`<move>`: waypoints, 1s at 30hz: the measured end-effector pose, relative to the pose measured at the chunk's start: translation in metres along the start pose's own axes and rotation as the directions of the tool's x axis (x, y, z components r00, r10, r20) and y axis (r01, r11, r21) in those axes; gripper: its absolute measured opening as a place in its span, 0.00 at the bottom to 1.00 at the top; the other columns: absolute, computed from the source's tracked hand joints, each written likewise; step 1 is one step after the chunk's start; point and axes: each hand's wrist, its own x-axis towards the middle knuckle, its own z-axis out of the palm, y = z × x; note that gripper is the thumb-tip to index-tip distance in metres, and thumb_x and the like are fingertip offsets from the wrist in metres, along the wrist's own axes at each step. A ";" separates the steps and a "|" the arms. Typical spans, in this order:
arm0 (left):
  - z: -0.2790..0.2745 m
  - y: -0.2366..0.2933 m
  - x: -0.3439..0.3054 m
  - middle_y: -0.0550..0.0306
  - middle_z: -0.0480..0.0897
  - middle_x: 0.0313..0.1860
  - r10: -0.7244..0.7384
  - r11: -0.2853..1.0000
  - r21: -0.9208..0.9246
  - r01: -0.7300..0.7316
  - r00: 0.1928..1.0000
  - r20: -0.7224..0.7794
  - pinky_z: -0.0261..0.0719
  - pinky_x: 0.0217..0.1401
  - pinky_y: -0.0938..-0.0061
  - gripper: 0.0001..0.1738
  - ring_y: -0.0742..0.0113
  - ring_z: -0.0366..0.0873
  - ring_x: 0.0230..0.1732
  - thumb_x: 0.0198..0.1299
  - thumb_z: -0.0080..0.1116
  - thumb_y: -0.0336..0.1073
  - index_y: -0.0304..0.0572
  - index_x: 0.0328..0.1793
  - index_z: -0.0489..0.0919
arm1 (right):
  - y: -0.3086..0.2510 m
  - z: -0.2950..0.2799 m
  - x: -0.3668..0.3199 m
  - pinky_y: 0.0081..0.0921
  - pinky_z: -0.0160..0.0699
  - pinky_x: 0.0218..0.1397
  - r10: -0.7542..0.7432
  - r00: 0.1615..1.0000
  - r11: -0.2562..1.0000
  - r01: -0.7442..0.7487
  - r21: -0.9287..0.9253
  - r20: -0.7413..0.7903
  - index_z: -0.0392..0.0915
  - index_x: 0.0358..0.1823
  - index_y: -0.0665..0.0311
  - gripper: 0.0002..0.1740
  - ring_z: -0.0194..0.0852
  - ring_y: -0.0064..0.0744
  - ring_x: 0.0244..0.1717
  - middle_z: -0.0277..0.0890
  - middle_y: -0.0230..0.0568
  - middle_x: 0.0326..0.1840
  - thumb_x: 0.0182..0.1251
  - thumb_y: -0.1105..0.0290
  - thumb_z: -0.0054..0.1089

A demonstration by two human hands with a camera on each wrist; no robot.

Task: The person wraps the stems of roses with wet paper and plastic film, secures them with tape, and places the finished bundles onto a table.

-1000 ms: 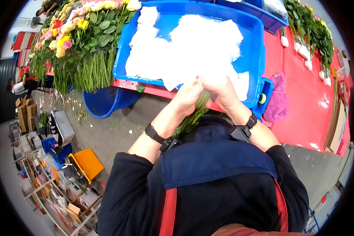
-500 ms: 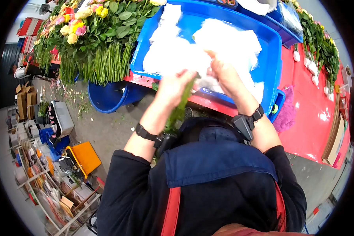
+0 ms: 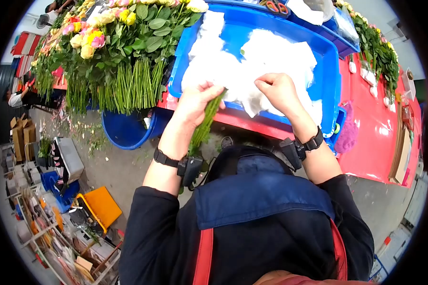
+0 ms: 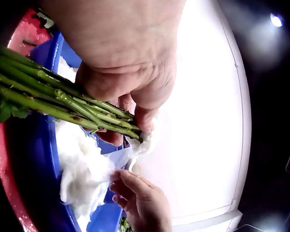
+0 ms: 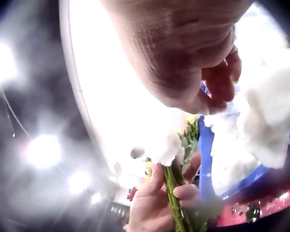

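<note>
My left hand [image 3: 193,103] grips a bunch of green flower stems [image 4: 53,94], thumb and fingertips near their cut ends. White wet cotton [image 5: 168,149] covers those ends. Apart from it on the right, my right hand [image 3: 281,92] has thumb and forefinger together. In the left wrist view these fingers pinch a thin translucent strip [image 4: 120,157] that reaches toward the stem ends. Both hands are over the near side of a blue tray [image 3: 332,71] holding heaps of white cotton [image 3: 211,69].
Many roses [image 3: 88,42] lie left of the tray, stems over the table edge. A blue bucket [image 3: 123,135] stands on the floor below. On the red table [image 3: 371,142] to the right are a purple cloth [image 3: 348,130] and wrapped bunches. Scissors [image 3: 273,6] lie behind the tray.
The hands were together at the stem ends and have since parted, my right hand moving right. The stems stay in my left hand, which has moved left.
</note>
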 end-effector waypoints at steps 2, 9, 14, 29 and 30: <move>0.021 0.007 -0.010 0.56 0.81 0.28 -0.019 0.999 -0.037 0.023 0.996 0.089 0.78 0.24 0.74 0.07 0.65 0.81 0.24 0.63 0.60 0.34 0.40 0.43 0.76 | -0.002 0.008 -0.003 0.28 0.77 0.36 0.021 1.000 0.986 -0.024 0.163 0.023 0.85 0.37 0.66 0.11 0.81 0.32 0.29 0.83 0.45 0.28 0.56 0.70 0.60; 0.021 -0.010 0.001 0.57 0.81 0.31 0.040 0.998 -0.045 -0.039 0.999 0.025 0.77 0.28 0.75 0.09 0.66 0.81 0.27 0.63 0.61 0.33 0.39 0.45 0.77 | -0.009 0.012 -0.024 0.19 0.71 0.32 0.037 0.998 0.918 -0.054 0.394 0.050 0.79 0.33 0.70 0.07 0.71 0.18 0.28 0.76 0.32 0.26 0.56 0.73 0.62; 0.009 -0.004 -0.006 0.54 0.82 0.35 0.061 0.993 -0.098 -0.061 0.998 -0.001 0.80 0.31 0.75 0.12 0.65 0.80 0.27 0.59 0.65 0.30 0.34 0.44 0.76 | -0.004 -0.012 -0.023 0.16 0.68 0.34 0.112 0.991 0.820 -0.135 0.557 0.074 0.79 0.40 0.68 0.09 0.69 0.16 0.29 0.75 0.28 0.28 0.58 0.74 0.61; 0.051 -0.013 -0.008 0.58 0.82 0.30 0.423 0.771 0.591 -0.238 0.885 -0.196 0.72 0.28 0.82 0.13 0.79 0.74 0.27 0.51 0.72 0.32 0.32 0.39 0.82 | -0.050 -0.025 -0.039 0.34 0.76 0.41 -0.646 0.763 0.758 0.642 0.113 -0.004 0.78 0.35 0.65 0.05 0.77 0.46 0.37 0.76 0.46 0.33 0.58 0.78 0.55; 0.052 -0.005 -0.008 0.57 0.82 0.30 0.358 0.795 0.572 -0.200 0.917 -0.178 0.73 0.28 0.81 0.13 0.79 0.74 0.28 0.52 0.71 0.32 0.32 0.39 0.82 | -0.049 -0.021 -0.043 0.36 0.76 0.41 -0.717 0.698 0.697 0.716 0.025 0.000 0.77 0.35 0.65 0.05 0.76 0.50 0.37 0.75 0.47 0.33 0.58 0.79 0.55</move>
